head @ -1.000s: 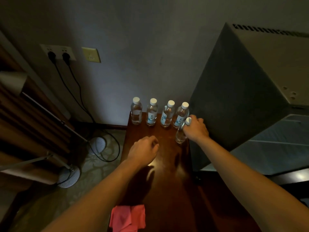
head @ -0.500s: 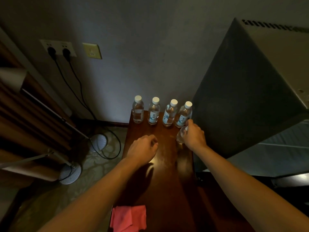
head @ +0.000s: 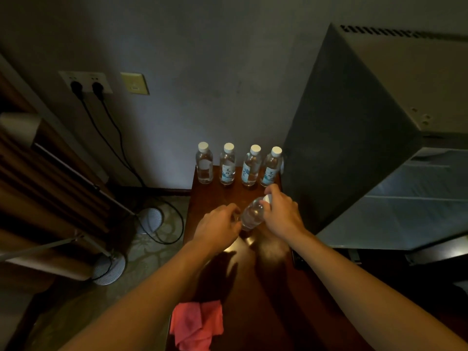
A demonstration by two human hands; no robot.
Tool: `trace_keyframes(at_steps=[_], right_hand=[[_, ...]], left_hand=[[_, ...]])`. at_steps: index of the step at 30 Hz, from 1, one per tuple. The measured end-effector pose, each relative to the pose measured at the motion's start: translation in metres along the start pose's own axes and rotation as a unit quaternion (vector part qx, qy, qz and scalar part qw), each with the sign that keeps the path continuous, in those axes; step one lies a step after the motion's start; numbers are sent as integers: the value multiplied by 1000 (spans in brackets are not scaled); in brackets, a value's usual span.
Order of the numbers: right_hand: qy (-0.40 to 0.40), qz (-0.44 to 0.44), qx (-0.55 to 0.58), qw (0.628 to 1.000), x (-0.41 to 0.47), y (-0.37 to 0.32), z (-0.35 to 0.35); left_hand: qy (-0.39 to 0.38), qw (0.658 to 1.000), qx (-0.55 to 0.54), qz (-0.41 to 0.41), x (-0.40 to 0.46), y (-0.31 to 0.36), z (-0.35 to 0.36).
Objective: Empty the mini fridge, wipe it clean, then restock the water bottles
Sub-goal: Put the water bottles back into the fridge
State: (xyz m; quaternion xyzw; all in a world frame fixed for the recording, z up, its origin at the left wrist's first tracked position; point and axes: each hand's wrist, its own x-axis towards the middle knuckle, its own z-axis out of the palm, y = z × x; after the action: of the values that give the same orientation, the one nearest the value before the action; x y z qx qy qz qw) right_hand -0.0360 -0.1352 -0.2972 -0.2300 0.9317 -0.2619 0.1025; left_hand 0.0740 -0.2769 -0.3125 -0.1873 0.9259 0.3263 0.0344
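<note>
Several clear water bottles with white caps [head: 228, 164] stand in a row at the far end of a dark wooden table [head: 255, 295], against the wall. My right hand [head: 281, 211] grips the cap end of one more water bottle [head: 250, 216] and holds it tilted above the table. My left hand [head: 219, 228] touches the bottle's lower end with curled fingers. The grey mini fridge [head: 354, 138] stands to the right, its door [head: 395, 201] swung open toward me. Its inside is hidden.
A pink cloth [head: 197, 323] lies on the table's near edge. On the left, two plugs sit in a wall socket [head: 84, 83], with cables running down to a round lamp base [head: 149, 220] on the floor. A wooden frame fills the left side.
My right hand has lifted the fifth bottle off the table's right edge and tilted it toward the middle. My left hand has moved right to meet its lower end.
</note>
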Motion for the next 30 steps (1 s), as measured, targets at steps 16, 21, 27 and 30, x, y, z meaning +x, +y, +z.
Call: trace_keyframes(at_steps=[16,21,27,30], right_hand=[[-16,18,18,1000,-77,32,-56],[-23,19,42,999,-93,62,-77],[-17,39,78,996,-110,102,-104],[-3,71,147,987,-111,124,-117]], left_hand=[[-112,991,66,9,-8,36,61],[-161,985,44,37,-13,65,85],[-158,983,55,76,-16,101,113],[-147,985,34,87,-15,120,123]])
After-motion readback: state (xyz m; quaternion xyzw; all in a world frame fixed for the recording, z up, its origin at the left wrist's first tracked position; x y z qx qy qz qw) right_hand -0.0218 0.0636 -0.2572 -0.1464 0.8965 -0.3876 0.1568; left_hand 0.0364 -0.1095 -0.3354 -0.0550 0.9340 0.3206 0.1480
